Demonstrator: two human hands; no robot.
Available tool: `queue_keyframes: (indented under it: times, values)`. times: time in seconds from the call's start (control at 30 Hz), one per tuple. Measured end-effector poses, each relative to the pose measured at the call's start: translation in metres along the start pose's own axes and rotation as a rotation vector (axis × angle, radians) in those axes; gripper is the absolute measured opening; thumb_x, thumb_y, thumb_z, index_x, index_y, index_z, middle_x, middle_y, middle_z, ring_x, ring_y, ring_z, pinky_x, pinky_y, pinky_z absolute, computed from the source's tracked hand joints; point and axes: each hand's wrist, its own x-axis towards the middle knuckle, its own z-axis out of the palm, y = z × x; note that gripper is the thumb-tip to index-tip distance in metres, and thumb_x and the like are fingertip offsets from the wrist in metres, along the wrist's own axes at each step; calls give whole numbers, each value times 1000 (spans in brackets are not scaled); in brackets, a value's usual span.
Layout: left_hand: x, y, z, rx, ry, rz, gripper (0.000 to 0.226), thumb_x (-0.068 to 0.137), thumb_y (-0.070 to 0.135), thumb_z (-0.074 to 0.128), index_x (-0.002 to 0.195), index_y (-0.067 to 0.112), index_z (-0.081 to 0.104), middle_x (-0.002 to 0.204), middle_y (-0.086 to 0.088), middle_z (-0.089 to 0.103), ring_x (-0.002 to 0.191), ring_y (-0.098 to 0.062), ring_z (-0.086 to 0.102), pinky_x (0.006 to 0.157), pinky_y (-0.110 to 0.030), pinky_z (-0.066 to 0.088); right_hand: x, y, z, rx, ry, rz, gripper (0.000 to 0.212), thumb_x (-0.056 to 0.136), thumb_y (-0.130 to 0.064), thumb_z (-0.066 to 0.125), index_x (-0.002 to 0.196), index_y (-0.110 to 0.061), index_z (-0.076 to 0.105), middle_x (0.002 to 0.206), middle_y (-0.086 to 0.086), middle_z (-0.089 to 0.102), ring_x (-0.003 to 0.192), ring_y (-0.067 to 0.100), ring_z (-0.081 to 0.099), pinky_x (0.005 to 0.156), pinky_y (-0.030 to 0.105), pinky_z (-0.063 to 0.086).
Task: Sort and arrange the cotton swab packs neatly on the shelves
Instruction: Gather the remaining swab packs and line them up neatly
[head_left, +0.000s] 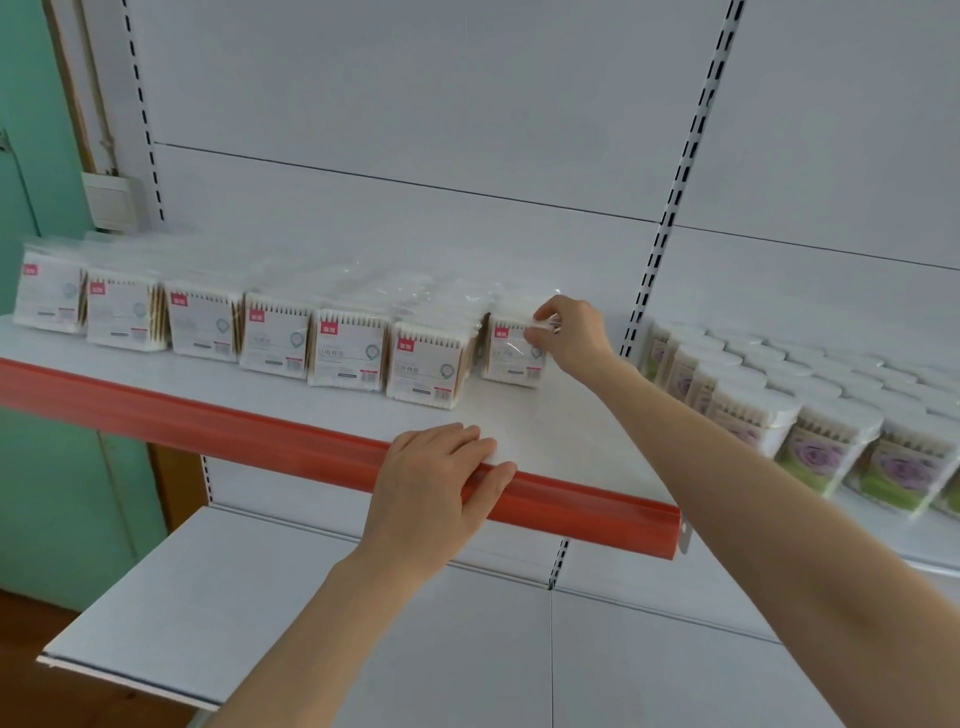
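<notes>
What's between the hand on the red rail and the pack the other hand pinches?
Only bare white shelf between left hand and pack, in the head view.

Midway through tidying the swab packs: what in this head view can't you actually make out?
All from the head view:
1. Print on the square packs: too small and blurred to read.
2. Any rows behind them: hidden by that front row and wrapper glare.
3. The right hand: its grip on the rightmost square pack is partly hidden by the hand itself and crinkled wrapper.
4. The round flower packs: row cut off by the right edge.
</notes>
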Motion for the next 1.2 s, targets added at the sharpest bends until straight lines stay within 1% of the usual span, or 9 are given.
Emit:
queue_keyframes:
  times: [0.13,0.27,0.37,0.53,0.6,0.73,0.87,1.03,1.2]
  values:
    - [-1,-3,1,19,14,26,38,86,41,47,84,15,74,86,1,72,86,-17,68,81,-29,46,-4,-2,-1,-22,12,29,44,87,-20,63,124,-2,46,127,17,47,108,27,51,75,24,35]
    - [1,-6,0,49,2,87,38,87,38,44,82,13,72,81,0,70,79,-20,68,78,-30,43,-20,-10,-17,4,63,43,57,91,-28,57,137,-6,32,131,16,45,115,28,48,84,32,41]
    - [4,-7,-5,72,-30,148,40,86,38,40,79,12,71,79,-2,69,76,-21,68,69,-33,52,-41,-17,-41,-100,156,-9,43,95,-26,50,132,-5,44,131,11,51,119,23,48,92,25,36]
    - [10,28,-7,-62,36,330,35,84,32,47,81,7,71,87,-10,71,81,-28,69,74,-36,53,-92,-16,-95,-168,308,-12,25,94,-19,47,106,-6,65,113,4,66,107,17,58,83,16,37]
    - [7,57,-1,-159,48,413,32,83,30,48,81,8,71,83,-7,70,78,-27,68,72,-34,51,-117,-3,-119,-214,343,30,24,94,-18,48,105,-6,66,110,3,67,104,15,58,77,11,35]
    - [2,119,18,-345,35,522,29,83,29,48,80,8,69,76,-4,68,71,-26,66,71,-31,40,-174,48,-174,-341,383,191,22,93,-20,49,101,-8,66,106,2,67,96,16,58,69,15,37]
    - [-4,195,47,-485,-9,595,32,83,31,49,82,9,71,76,-4,70,67,-26,65,65,-33,50,-241,121,-232,-423,420,379,24,92,-20,50,98,-4,67,103,10,68,100,25,59,80,26,39]
    - [-12,314,95,-608,-51,652,34,82,32,48,80,9,73,72,-3,70,63,-24,65,63,-32,51,-329,210,-312,-458,430,541,23,93,-19,50,102,-4,65,107,7,66,103,20,58,72,15,33]
    - [-13,442,138,-697,-142,667,36,83,34,46,76,10,72,68,-1,68,59,-22,64,58,-33,52,-392,279,-405,-510,447,651,23,93,-19,50,103,-4,63,104,5,64,92,19,57,75,23,38]
